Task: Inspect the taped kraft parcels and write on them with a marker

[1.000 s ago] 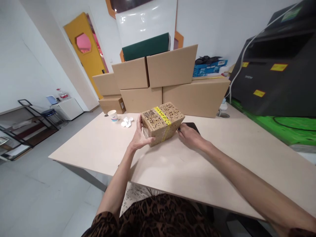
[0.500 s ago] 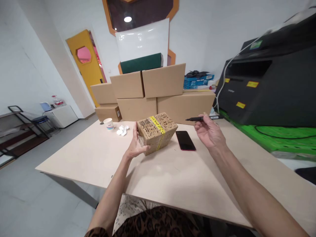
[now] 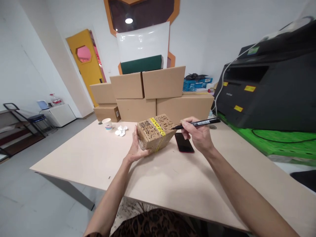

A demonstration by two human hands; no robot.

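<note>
A small cardboard box (image 3: 158, 131) sits tilted on the table, covered in black ink marks, with a yellow tape strip across its top and front. My left hand (image 3: 136, 146) grips the box at its left side, thumb on the lower front. Pinched in my right hand (image 3: 198, 135) is a black marker (image 3: 204, 122), its dark tip at the box's right top corner; whether it touches I cannot tell. Beneath my right hand lies a black phone (image 3: 183, 143) with a red edge.
Plain cardboard boxes (image 3: 135, 110) are stacked along the table's back, a dark green box (image 3: 142, 64) on top. A paper cup (image 3: 107, 124) and crumpled white tissue (image 3: 120, 131) stand left on the table (image 3: 81, 154). At right, a black printer (image 3: 271, 85) rests above a green surface.
My right hand has moved left with the marker, bringing its tip to the box's right corner. My left hand still grips the box, which has shifted only slightly.
</note>
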